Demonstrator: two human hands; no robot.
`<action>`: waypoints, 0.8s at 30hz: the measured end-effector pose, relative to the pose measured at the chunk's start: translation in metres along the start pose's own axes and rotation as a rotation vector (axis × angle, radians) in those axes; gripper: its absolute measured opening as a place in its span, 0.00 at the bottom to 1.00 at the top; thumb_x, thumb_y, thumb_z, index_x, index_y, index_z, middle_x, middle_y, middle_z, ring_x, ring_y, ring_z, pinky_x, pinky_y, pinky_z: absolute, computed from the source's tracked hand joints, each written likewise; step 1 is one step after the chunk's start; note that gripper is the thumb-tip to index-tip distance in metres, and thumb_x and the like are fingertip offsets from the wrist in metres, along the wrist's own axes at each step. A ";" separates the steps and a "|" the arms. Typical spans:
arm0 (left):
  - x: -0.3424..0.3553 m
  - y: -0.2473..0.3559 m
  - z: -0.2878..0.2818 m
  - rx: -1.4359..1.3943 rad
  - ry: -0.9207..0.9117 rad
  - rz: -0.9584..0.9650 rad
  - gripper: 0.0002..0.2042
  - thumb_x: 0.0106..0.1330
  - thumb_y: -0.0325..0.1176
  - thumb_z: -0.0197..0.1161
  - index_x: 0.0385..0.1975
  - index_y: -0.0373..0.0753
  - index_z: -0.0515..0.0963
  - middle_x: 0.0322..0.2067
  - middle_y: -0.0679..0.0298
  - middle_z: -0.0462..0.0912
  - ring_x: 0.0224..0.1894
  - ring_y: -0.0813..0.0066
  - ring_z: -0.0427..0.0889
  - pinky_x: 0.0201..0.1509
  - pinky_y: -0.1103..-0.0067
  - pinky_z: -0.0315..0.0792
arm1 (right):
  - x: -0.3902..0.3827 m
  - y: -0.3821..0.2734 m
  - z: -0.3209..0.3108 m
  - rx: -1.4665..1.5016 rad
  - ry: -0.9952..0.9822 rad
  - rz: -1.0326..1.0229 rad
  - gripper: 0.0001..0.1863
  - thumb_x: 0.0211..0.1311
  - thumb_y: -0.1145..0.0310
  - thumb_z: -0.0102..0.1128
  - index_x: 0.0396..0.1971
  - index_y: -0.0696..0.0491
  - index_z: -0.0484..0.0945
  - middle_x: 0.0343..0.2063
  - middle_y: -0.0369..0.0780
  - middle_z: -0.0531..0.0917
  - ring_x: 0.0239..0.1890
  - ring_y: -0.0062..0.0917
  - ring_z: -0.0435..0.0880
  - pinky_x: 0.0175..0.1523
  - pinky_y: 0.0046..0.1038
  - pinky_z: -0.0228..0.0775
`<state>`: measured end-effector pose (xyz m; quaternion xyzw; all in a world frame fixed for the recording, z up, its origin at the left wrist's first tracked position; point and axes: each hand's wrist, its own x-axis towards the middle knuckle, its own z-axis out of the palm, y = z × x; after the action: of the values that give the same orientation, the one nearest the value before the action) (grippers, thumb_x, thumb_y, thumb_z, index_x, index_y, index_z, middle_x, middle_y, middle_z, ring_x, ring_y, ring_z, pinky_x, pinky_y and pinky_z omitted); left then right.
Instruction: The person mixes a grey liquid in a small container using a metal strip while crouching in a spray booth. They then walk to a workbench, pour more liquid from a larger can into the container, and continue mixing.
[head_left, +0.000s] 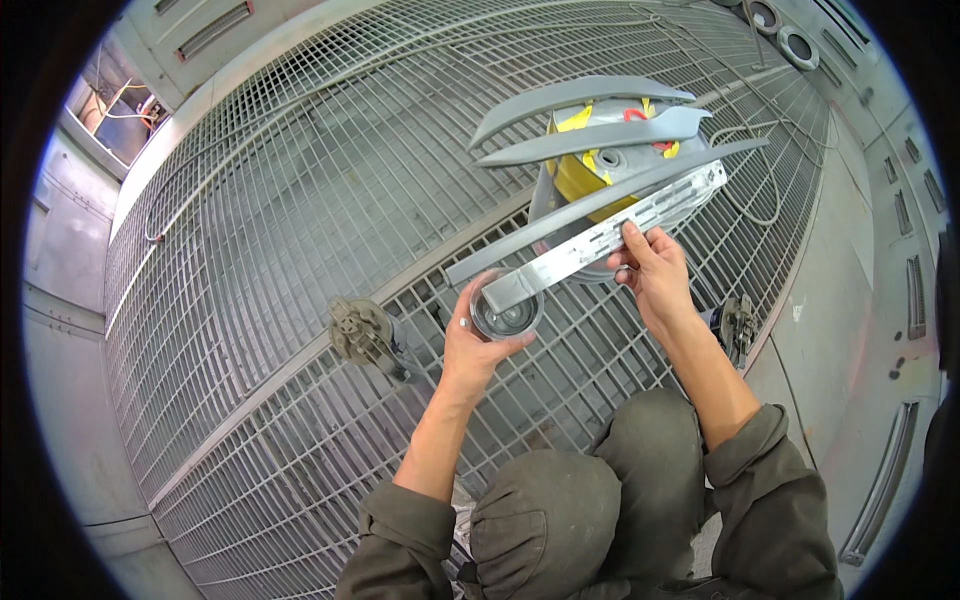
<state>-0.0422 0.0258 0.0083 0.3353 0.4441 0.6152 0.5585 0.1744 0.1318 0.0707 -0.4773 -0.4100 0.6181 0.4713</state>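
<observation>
My left hand (475, 340) is closed around a clear cup (520, 318) with a little liquid in it. My right hand (655, 270) grips a long flat silver metal strip (575, 245) with slots, whose lower end dips into the cup. Just beyond lie long grey curved trim pieces (590, 140) on a bucket-like stand (575, 185) with yellow and red bits of tape. A dusty metal fitting (355, 330) stands on the grating left of my left hand; a similar one (737, 325) is partly hidden beside my right wrist.
Metal floor grating (260, 280) spreads around me, with a looping hose (760, 200) at the right. Grey panels with slotted vents (915, 295) line the sides. Round rings (795, 45) lie at the back right. An opening with wires (120, 110) is at the far left. My knees are at the bottom.
</observation>
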 end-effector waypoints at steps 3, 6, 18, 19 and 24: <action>0.002 -0.002 0.000 -0.006 0.009 -0.010 0.45 0.40 0.17 0.77 0.65 0.41 0.67 0.58 0.66 0.73 0.62 0.71 0.72 0.67 0.73 0.67 | 0.000 0.000 -0.001 -0.001 -0.007 0.013 0.11 0.72 0.59 0.61 0.37 0.52 0.77 0.30 0.33 0.84 0.29 0.14 0.81 0.32 0.17 0.69; 0.003 -0.003 0.000 -0.023 -0.001 -0.023 0.45 0.40 0.17 0.78 0.65 0.41 0.67 0.59 0.65 0.72 0.63 0.70 0.71 0.68 0.72 0.67 | 0.001 0.002 -0.001 0.024 -0.032 -0.002 0.11 0.72 0.59 0.61 0.37 0.52 0.76 0.30 0.34 0.84 0.29 0.13 0.81 0.31 0.16 0.69; -0.042 0.011 -0.014 0.219 -0.141 -0.001 0.42 0.41 0.23 0.80 0.62 0.37 0.70 0.58 0.64 0.76 0.61 0.73 0.74 0.68 0.74 0.66 | -0.063 -0.041 0.055 -0.666 -0.407 -0.479 0.06 0.63 0.73 0.66 0.36 0.59 0.80 0.25 0.37 0.81 0.24 0.20 0.80 0.28 0.24 0.70; -0.054 0.015 -0.018 0.187 -0.136 -0.019 0.41 0.43 0.24 0.80 0.63 0.39 0.70 0.59 0.64 0.74 0.63 0.72 0.72 0.69 0.73 0.64 | -0.065 -0.041 0.069 -0.740 -0.479 -0.593 0.07 0.60 0.74 0.68 0.35 0.59 0.80 0.24 0.39 0.79 0.23 0.24 0.80 0.27 0.25 0.69; -0.123 0.030 -0.054 0.197 0.069 -0.103 0.41 0.46 0.26 0.81 0.64 0.39 0.69 0.62 0.63 0.72 0.64 0.71 0.72 0.69 0.72 0.65 | -0.078 -0.022 0.142 -0.575 -0.766 -0.598 0.13 0.56 0.74 0.72 0.41 0.59 0.80 0.27 0.39 0.83 0.26 0.24 0.82 0.30 0.24 0.73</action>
<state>-0.0848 -0.1044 0.0256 0.3438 0.5383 0.5500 0.5381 0.0479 0.0526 0.1374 -0.1912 -0.8211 0.4502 0.2943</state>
